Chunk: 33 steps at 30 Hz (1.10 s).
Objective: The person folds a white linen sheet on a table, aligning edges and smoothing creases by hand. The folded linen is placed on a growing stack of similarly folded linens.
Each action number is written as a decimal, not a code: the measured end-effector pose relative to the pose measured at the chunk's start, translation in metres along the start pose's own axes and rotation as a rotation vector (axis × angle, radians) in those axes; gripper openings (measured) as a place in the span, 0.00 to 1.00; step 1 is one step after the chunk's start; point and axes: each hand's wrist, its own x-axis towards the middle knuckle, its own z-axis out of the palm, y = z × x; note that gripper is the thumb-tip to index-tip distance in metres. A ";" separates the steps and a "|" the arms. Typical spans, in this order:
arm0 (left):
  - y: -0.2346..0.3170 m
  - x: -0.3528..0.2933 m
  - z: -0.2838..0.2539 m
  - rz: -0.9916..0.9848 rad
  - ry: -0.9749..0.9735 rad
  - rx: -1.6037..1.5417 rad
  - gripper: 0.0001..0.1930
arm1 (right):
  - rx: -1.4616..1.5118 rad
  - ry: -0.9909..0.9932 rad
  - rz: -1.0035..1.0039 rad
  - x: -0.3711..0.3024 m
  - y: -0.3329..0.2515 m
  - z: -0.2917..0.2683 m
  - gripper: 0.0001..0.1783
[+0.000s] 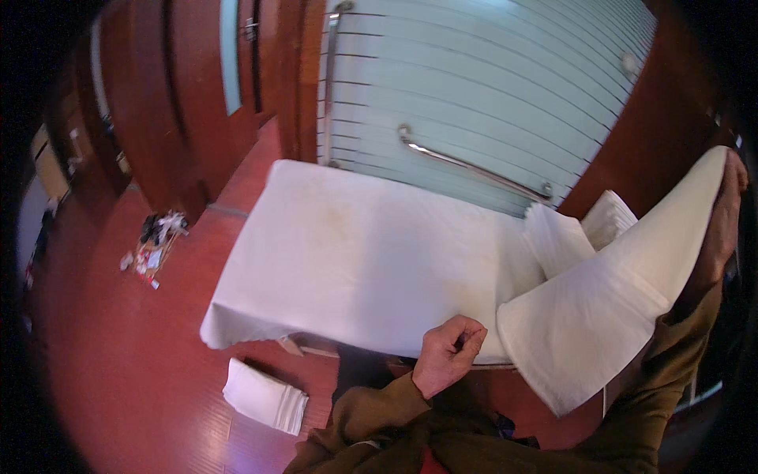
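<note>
At the right, my right hand (pixel 734 170) is raised with its fingers closed on the upper end of a white cloth (pixel 588 316). The cloth hangs slantwise from it, its lower part spreading over the right front of the table and past the edge. Over the near edge of the table, my left hand (pixel 450 353) is curled into a loose fist with nothing visible in it, apart from the hanging cloth. A stained white cover (pixel 355 245) lies over the table. Folded white cloths (pixel 553 237) sit at its far right end, partly hidden behind the held cloth.
A folded white cloth stack (pixel 266 397) lies on the red floor (pixel 142 355), left of the table's front. Small litter (pixel 154 246) is heaped farther left. Behind the table stands a striped glass panel (pixel 482 87) with a metal bar handle (pixel 474 166). Dark red wooden doors (pixel 189 79) rise at back left.
</note>
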 end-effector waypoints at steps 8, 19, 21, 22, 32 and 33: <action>0.008 -0.017 -0.077 0.055 0.383 0.128 0.03 | 0.456 -0.033 0.191 -0.013 -0.089 0.160 0.15; 0.019 -0.021 -0.121 -0.004 0.649 0.021 0.07 | 1.281 -0.785 -0.044 -0.109 -0.290 0.164 0.04; 0.022 -0.020 -0.123 -0.038 0.690 -0.031 0.09 | 1.300 -1.016 -0.167 -0.130 -0.292 0.148 0.07; 0.024 -0.020 -0.125 -0.049 0.703 -0.060 0.10 | 1.341 -1.186 -0.208 -0.138 -0.288 0.141 0.10; 0.030 -0.030 -0.118 -0.095 0.481 -0.016 0.07 | 1.539 -1.135 -0.427 -0.241 -0.296 0.116 0.07; 0.030 -0.032 -0.118 -0.104 0.468 -0.051 0.06 | 1.530 -1.075 -0.459 -0.246 -0.301 0.114 0.08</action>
